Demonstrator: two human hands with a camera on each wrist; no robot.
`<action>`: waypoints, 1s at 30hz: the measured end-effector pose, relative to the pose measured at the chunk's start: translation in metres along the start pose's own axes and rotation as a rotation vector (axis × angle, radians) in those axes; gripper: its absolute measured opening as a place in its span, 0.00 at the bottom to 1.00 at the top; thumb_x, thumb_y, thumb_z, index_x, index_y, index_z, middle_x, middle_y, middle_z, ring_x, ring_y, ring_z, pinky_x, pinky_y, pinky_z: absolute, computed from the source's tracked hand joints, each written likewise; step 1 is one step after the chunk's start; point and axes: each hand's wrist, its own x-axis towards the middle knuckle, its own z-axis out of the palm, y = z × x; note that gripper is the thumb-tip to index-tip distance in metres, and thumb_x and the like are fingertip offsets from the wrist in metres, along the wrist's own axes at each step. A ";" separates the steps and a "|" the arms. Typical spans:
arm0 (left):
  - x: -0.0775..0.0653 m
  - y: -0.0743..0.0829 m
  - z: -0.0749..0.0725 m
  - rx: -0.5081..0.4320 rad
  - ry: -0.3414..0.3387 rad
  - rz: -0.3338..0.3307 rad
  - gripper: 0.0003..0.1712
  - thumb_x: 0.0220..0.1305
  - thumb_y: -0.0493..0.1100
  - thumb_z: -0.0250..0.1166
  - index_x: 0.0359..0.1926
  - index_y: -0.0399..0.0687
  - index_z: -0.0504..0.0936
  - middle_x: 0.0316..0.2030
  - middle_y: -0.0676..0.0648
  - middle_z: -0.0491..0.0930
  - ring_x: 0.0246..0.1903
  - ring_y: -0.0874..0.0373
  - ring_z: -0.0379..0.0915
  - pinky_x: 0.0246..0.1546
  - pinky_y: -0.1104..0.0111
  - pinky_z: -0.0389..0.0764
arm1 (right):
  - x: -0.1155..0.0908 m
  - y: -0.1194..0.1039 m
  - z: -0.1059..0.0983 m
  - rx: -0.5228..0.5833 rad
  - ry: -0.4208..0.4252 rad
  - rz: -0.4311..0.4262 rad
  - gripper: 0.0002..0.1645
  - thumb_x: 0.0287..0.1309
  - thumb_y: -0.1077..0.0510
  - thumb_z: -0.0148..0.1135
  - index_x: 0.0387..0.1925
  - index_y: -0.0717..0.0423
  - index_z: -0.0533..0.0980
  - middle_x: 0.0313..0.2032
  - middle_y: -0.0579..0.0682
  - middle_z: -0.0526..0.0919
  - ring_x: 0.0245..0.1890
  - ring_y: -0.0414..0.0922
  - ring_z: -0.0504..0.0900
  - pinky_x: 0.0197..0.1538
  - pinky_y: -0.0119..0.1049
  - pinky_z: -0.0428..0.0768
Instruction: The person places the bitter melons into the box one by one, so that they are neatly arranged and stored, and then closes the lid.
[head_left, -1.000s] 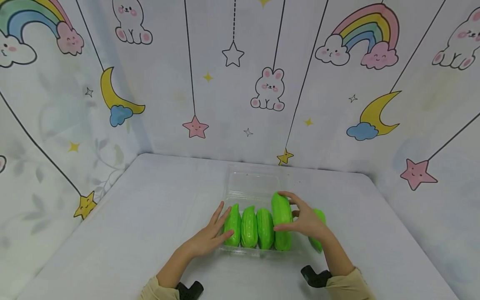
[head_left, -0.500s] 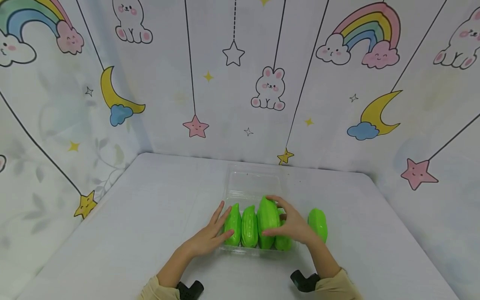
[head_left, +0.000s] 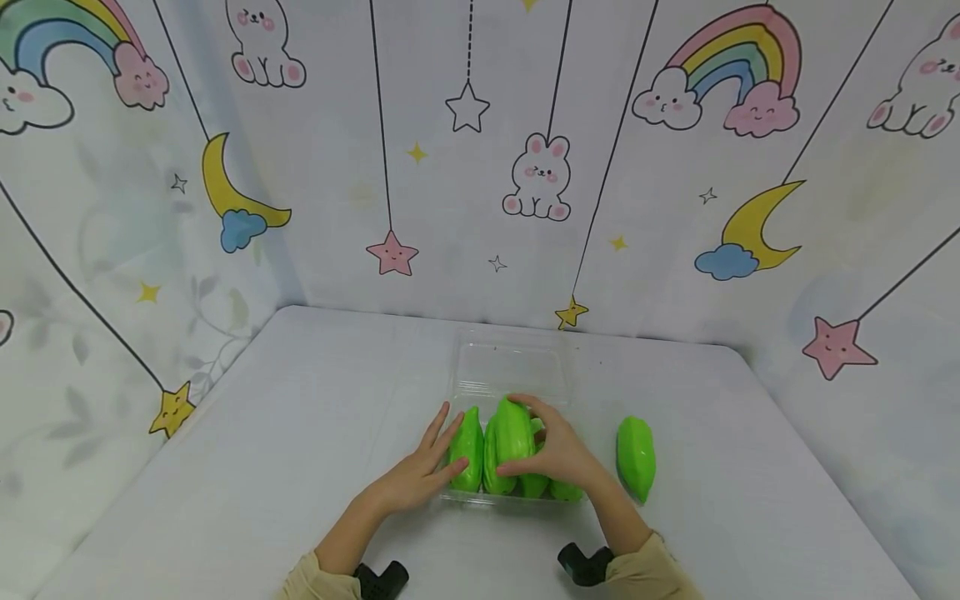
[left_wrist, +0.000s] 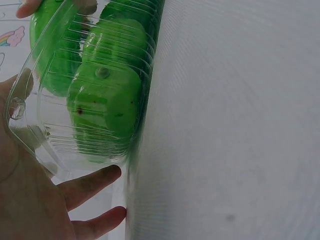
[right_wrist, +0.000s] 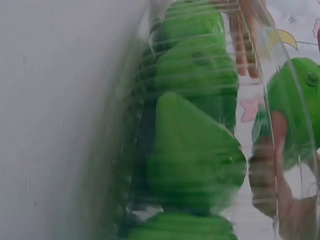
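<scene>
A bright green ridged vegetable (head_left: 514,433) is gripped by my right hand (head_left: 561,450), thumb near its front and fingers at its far end. It is raised over several similar vegetables lying side by side in a clear plastic box (head_left: 480,500). The right wrist view shows the held vegetable (right_wrist: 295,107) above the box wall, thumb against it. My left hand (head_left: 408,479) is at the box's left side, fingers spread, beside the leftmost vegetable (head_left: 466,450). In the left wrist view this hand (left_wrist: 30,185) lies along the clear wall with extended fingers. The held one partly hides those below.
The box's clear lid (head_left: 512,367) lies folded back behind it. One more green vegetable (head_left: 636,458) lies on the white tabletop (head_left: 337,392) to the right. A patterned cloth (head_left: 450,183) hangs behind the table. Black devices (head_left: 585,567) sit at both wrists.
My right hand has moved left with the held vegetable, from above the box's right end to nearer its middle. The left hand has stayed in place.
</scene>
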 end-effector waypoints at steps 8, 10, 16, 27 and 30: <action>0.000 0.000 -0.001 0.008 -0.002 0.005 0.39 0.68 0.60 0.45 0.72 0.59 0.37 0.70 0.49 0.24 0.67 0.41 0.40 0.55 0.42 0.59 | 0.005 -0.003 0.011 0.004 -0.007 0.020 0.56 0.28 0.48 0.80 0.63 0.45 0.62 0.53 0.52 0.71 0.41 0.48 0.75 0.37 0.36 0.77; 0.000 0.000 -0.001 0.008 -0.003 0.004 0.39 0.68 0.60 0.45 0.72 0.59 0.36 0.70 0.49 0.24 0.67 0.41 0.40 0.55 0.42 0.59 | 0.007 -0.004 0.014 0.009 -0.013 0.029 0.56 0.28 0.48 0.80 0.63 0.45 0.62 0.53 0.52 0.70 0.41 0.48 0.75 0.37 0.36 0.77; 0.000 -0.001 0.000 0.001 -0.005 0.009 0.39 0.68 0.60 0.45 0.72 0.59 0.36 0.70 0.48 0.25 0.66 0.41 0.40 0.55 0.41 0.59 | 0.010 -0.005 0.020 -0.014 -0.009 0.019 0.56 0.28 0.45 0.79 0.63 0.48 0.62 0.51 0.52 0.71 0.39 0.46 0.74 0.35 0.36 0.77; 0.000 -0.002 0.000 0.008 -0.004 0.007 0.39 0.69 0.60 0.44 0.72 0.60 0.36 0.70 0.50 0.24 0.66 0.40 0.40 0.55 0.41 0.59 | 0.013 -0.009 0.027 -0.106 -0.007 0.002 0.58 0.25 0.38 0.78 0.63 0.46 0.63 0.47 0.51 0.71 0.32 0.43 0.70 0.32 0.34 0.74; 0.000 -0.001 0.000 0.008 -0.004 0.008 0.38 0.69 0.59 0.44 0.72 0.59 0.37 0.70 0.48 0.25 0.66 0.40 0.40 0.55 0.41 0.59 | 0.012 -0.012 0.028 -0.145 -0.007 0.018 0.59 0.23 0.37 0.78 0.63 0.44 0.63 0.47 0.55 0.70 0.34 0.44 0.70 0.33 0.37 0.74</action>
